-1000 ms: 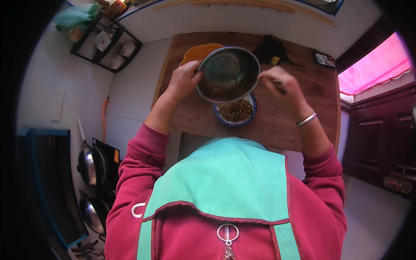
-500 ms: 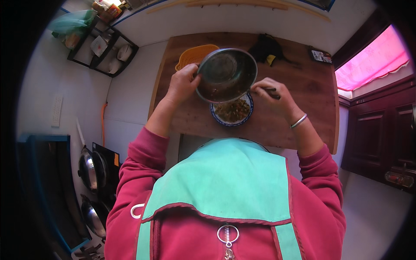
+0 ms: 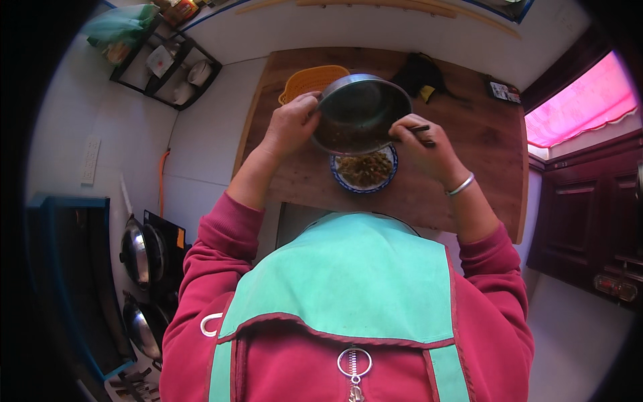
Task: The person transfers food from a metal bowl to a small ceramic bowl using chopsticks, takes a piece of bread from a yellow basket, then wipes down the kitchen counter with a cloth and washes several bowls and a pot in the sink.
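1. From where I stand, the person's left hand (image 3: pixel 293 122) is closed on the left edge of a round metal bowl (image 3: pixel 362 114), thumb and fingers pinching the rim.
2. That bowl is tipped up, its open side turned toward the person — it is off the tabletop, just beyond a plate (image 3: pixel 337 175) and overlapping its far edge in my sight.
3. The right hand (image 3: pixel 425 147) is curled around a slim, dark-handled utensil (image 3: pixel 422 128) at the bowl's right side; I can't tell its exact kind, nor whether those fingers touch the rim.
4. Small bits of food cling to the bowl's inner wall.
5. The plate, white with a blue patterned border, rests near the close edge of a wooden table (image 3: pixel 469 174), heaped with a greenish-brown cooked dish (image 3: pixel 365 171) flecked with orange-red.
6. Behind the bowl, to its left, lies an orange plastic basket (image 3: pixel 311 80); to its right, a black item with a yellow patch (image 3: pixel 416 74).
7. A silver bangle (image 3: pixel 460 184) circles the right wrist — below it, a magenta sleeve (image 3: pixel 492 258) beside a mint-green apron (image 3: pixel 348 275).
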